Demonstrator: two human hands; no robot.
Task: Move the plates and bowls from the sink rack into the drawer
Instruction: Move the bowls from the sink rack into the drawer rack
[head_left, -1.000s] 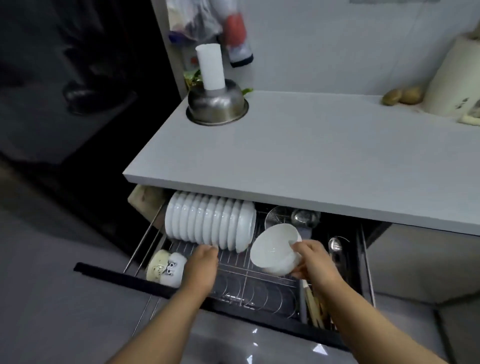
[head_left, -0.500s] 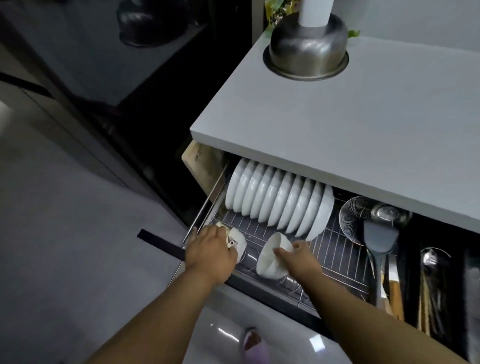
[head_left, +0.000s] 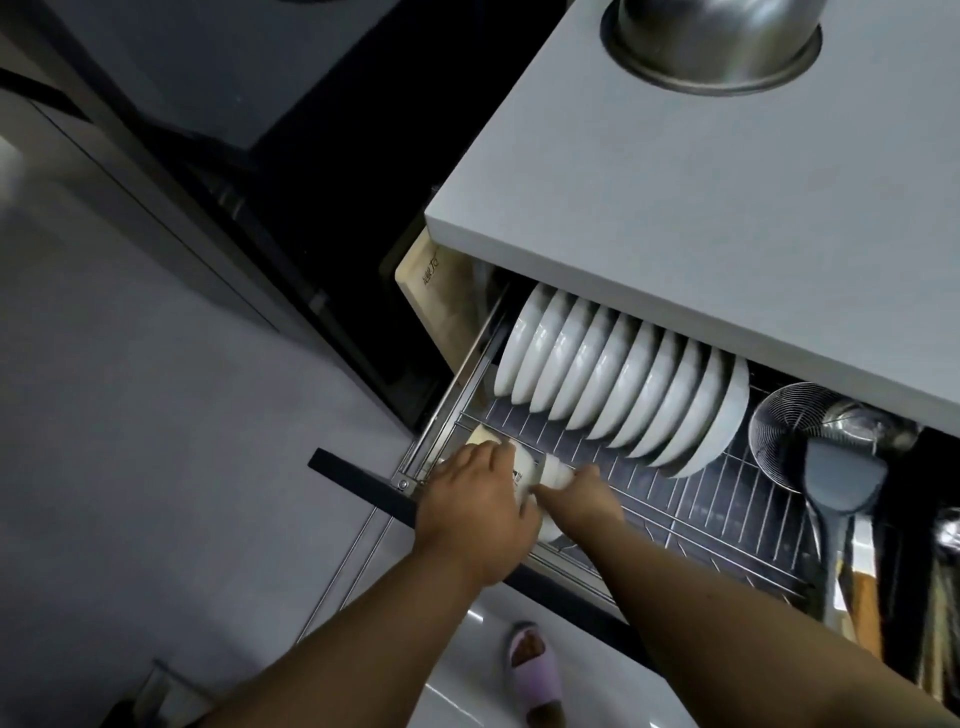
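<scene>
**Both hands seat small white bowls at the front-left corner of the pulled-out wire drawer rack.**

Left hand (head_left: 480, 506) lies over a small printed white ceramic bowl (head_left: 519, 470), fingers curled on it, probably steadying it so its neighbour can slot in. Right hand (head_left: 584, 493) holds a plain white ceramic bowl (head_left: 556, 470) just beside it; how its fingers lie is hidden. Both bowls seem tipped on edge, but which way they open cannot be told. The row of white plates (head_left: 618, 387) stands on edge, running from frame centre toward lower right in the chrome wire rack (head_left: 701, 512).
</scene>
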